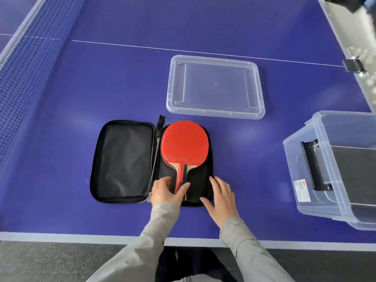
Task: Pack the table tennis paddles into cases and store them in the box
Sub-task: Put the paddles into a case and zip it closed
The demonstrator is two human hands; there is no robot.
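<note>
Long grey-beige sleeves [158, 226] on both arms, dark trousers [183, 265].

One open black case [124, 161]; one red-faced paddle [184, 142] visible, with a second edge showing beneath it; one clear lid [215, 86]; one clear box [333, 169]; two hands: left hand [168, 191], right hand [220, 197].
</note>
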